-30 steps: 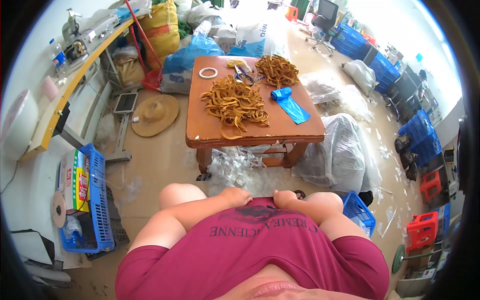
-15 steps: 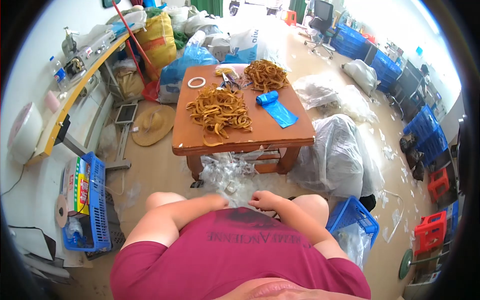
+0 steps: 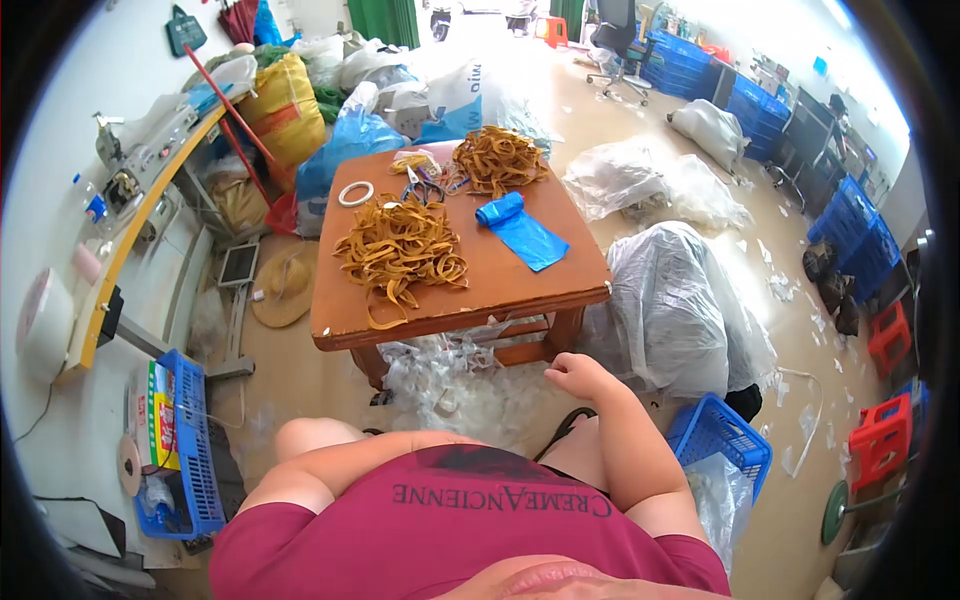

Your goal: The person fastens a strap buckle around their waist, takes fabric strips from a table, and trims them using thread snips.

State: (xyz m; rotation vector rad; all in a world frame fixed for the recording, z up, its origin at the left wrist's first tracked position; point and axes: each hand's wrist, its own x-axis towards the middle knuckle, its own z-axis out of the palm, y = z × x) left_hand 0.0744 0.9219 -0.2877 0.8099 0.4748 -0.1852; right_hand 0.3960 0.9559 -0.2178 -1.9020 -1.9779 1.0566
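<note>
A maroon short-sleeved T-shirt [image 3: 440, 545], dark lettering [image 3: 500, 500] (it reads "CremeAncienne"), and apparently a black-strapped sandal [image 3: 562, 432].

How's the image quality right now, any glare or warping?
Head view: fisheye distortion, bowing the yellow-edged shelf, with blackened corners; glare washing out the far doorway; the brown strips reasonably sharp; dimmer beneath the table; small items on the far right too soft to make out.

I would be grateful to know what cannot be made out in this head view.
Left hand: head view, hidden by the shirt.
Right hand, its palm: head view, turned from the camera.
What lies inside the plastic-covered bundle: head view, hidden by its wrapping.
Wording on the bottle: head view, too small.
</note>
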